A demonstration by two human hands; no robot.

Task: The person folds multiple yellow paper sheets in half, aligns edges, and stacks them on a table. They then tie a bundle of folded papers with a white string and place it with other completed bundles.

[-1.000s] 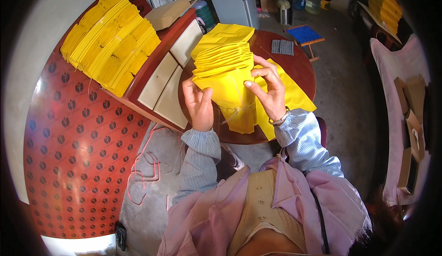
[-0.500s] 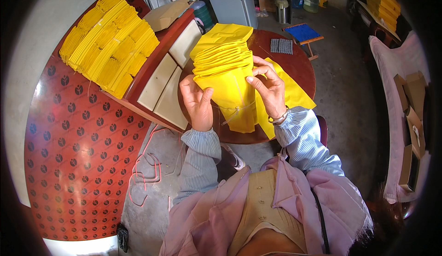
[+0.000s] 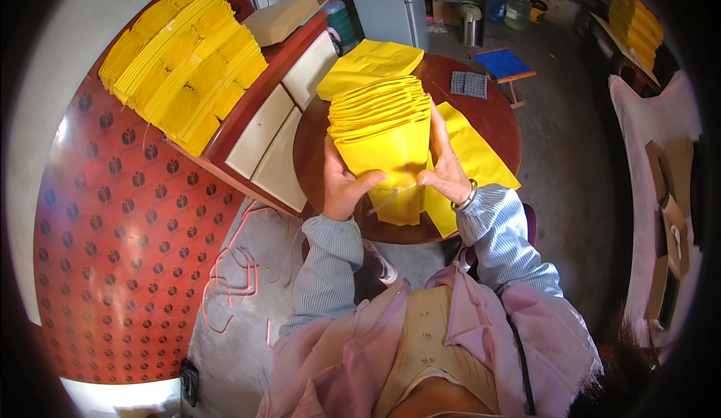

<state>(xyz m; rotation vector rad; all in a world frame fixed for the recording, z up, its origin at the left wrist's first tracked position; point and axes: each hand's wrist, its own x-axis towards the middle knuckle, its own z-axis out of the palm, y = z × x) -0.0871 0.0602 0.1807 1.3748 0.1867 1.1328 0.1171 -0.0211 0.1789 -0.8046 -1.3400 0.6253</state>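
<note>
Over the round table, a thick bundle of yellow folded paper bags (image 3: 379,136) is held between my two hands, its folded layers fanned at the far end. My left hand (image 3: 344,189) grips its left side, with the thumb across the front and the fingers partly hidden behind. On the right side, my right hand (image 3: 447,164) presses with its fingers up along the edge and the thumb near the front. A thin pale string (image 3: 396,190) is tied round the bundle's near part. Beneath and to the right lie loose yellow sheets (image 3: 472,147) on the table.
The round red table (image 3: 492,102) also bears a small grey tray-like piece (image 3: 469,84). At the left, a large stack of yellow bundles (image 3: 184,65) sits on a red patterned surface (image 3: 128,245). A blue folding stool (image 3: 505,63) stands beyond; cardboard boxes (image 3: 671,215) are at right.
My left thumb has come down onto the front of the bundle. The right hand has gone from pinching its edge to lying flat along its side. The whole view has shifted slightly.
</note>
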